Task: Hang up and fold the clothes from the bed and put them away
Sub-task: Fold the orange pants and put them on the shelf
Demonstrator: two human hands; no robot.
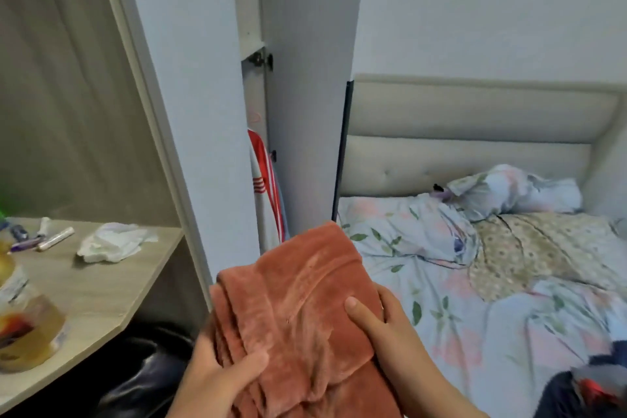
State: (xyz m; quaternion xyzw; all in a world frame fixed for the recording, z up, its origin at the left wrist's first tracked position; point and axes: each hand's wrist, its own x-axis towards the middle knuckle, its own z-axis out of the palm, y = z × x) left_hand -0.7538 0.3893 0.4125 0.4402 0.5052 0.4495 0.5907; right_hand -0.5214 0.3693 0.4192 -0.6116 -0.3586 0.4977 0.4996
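1 rust fleece garment (305, 299) | left grip (219, 378) and right grip (380, 322) both clutch it

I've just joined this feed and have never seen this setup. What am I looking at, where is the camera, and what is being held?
There is no machine here: a person is working with bare hands. The one picture comes from a camera worn on the head, looking forward and down. The left hand and right hand both grip a roughly folded rust fleece. On the right is the bed, with blurred dark cloth at its near edge. Straight ahead a wardrobe stands ajar, with a red-and-white shirt hanging inside. On the left a desk holds a crumpled tissue and small tubes.
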